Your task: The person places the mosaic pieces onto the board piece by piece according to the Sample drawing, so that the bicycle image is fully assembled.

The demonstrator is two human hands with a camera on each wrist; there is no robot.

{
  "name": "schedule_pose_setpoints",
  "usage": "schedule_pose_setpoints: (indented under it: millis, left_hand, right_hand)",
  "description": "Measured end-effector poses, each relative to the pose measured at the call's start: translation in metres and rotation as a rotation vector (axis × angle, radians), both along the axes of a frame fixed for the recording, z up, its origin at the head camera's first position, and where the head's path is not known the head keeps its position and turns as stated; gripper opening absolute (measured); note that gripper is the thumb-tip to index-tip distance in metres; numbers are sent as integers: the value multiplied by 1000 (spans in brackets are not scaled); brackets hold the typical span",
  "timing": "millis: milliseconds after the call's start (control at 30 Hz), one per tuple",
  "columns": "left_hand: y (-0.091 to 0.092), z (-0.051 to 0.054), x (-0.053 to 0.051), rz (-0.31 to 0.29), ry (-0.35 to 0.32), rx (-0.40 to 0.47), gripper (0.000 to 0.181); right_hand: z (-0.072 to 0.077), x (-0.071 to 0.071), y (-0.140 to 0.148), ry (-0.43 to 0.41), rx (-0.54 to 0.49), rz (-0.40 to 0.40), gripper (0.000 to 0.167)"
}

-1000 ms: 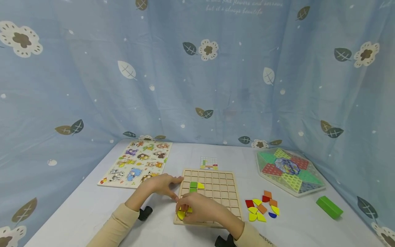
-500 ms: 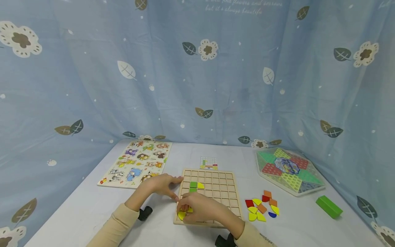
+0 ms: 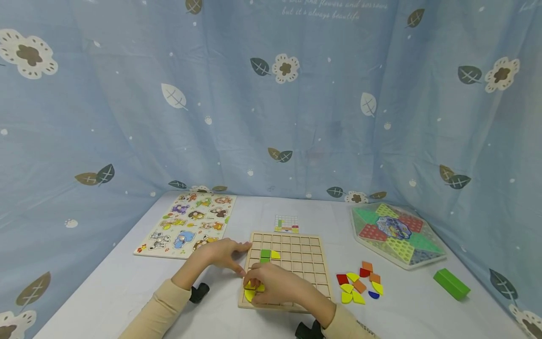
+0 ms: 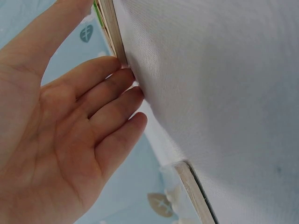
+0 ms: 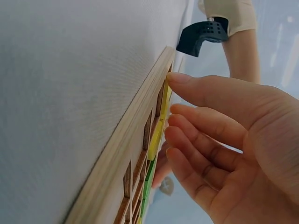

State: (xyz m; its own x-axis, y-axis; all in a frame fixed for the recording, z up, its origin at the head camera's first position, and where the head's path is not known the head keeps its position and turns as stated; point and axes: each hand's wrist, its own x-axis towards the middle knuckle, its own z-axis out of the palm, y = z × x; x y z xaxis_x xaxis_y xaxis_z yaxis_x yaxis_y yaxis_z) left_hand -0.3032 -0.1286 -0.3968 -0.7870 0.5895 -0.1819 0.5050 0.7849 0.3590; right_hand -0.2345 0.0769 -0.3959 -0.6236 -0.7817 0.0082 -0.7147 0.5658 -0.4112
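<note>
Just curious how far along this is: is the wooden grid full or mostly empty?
Mostly empty: the wooden grid shows mainly bare squares, with some green pieces and yellow pieces toward the left. The right hand hides part.

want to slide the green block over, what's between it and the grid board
In the head view, loose pieces in red, orange, yellow and blue lie between the green block and the grid board.
</note>
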Motion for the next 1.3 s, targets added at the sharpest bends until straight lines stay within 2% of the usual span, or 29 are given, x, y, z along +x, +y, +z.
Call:
schedule_pose_setpoints:
  millis: [200,467,700,1000,1300]
  left_hand:
    - [-1,0,0,-3,6,1,86]
    - [-3,0,0,1,2,3,86]
    - [-4,2,2,7,1,2,83]
    - [0,0,1,8,-2,-11,84]
    - [0,-2,0,17,1,-26,85]
  right_hand:
    - [-1,-1,-1,11,13,-6,29]
    - [-1,-1,-2,28,-2,61,25]
    - [0,-1,-2,32,3,70,25]
    - [14,-1,14,-2,-33,11,28]
    - [14,-1,45,34,-92,-23,22]
